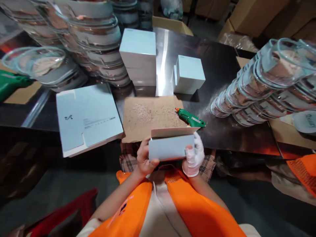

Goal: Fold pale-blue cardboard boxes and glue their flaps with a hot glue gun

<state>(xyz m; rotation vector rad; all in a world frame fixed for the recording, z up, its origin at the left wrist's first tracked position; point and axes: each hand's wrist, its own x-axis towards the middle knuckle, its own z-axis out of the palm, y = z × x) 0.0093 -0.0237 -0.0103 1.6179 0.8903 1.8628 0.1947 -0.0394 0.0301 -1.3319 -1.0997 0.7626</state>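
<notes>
A pale blue-white carton (170,148) is held level between my two hands, close to my body, with a flap raised along its far edge. My bare left hand (144,156) grips its left end, thumb on the near face. On the right end, my right hand (194,157) in a white glove holds it with the thumb against the face. Just beyond the carton lies a cardboard sheet (150,115) with scraps of dried residue on it. A green hot glue gun (191,118) rests at the sheet's right edge, its orange nozzle pointing left.
Flat cartons (89,115) lie stacked at left. White boxes (139,57) and a smaller box group (190,74) stand farther back on the metal table (217,59). Stacked clear round containers (98,42) rise at left, more containers (256,79) at right. Another green tool (12,82) sits far left.
</notes>
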